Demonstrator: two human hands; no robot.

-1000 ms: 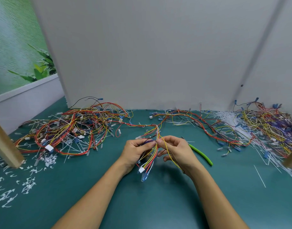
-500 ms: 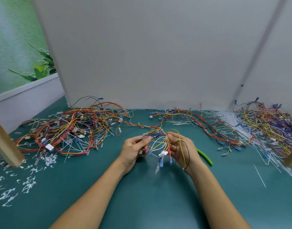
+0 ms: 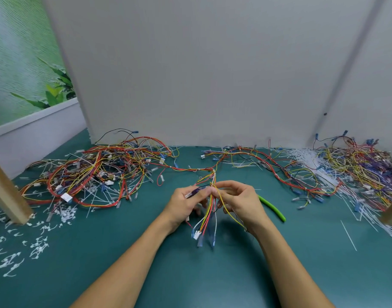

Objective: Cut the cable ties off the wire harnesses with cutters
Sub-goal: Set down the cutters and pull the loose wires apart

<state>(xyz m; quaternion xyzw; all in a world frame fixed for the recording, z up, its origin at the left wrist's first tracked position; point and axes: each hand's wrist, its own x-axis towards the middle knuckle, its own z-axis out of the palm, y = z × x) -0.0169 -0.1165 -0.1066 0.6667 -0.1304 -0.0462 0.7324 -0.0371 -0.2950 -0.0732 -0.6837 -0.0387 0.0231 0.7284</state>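
Head view: the left hand (image 3: 186, 203) and right hand (image 3: 239, 201) each have a narrow grip, pinching wires of one harness (image 3: 209, 210) above the table (image 3: 201, 285). Its plugs dangle between the wrists. The cutters (image 3: 272, 207) lie on the table just right of the right hand.

Bright, even light from above, soft all over, no glare on the table (image 3: 101, 230). A faint, diffuse shadow sits under the wire harness (image 3: 209, 210), beside the right hand (image 3: 240, 202). Fine wires look soft. Wide-angle bend tilts the wall panel (image 3: 190, 74) edges, and the wire pile (image 3: 357, 170) far right smears.
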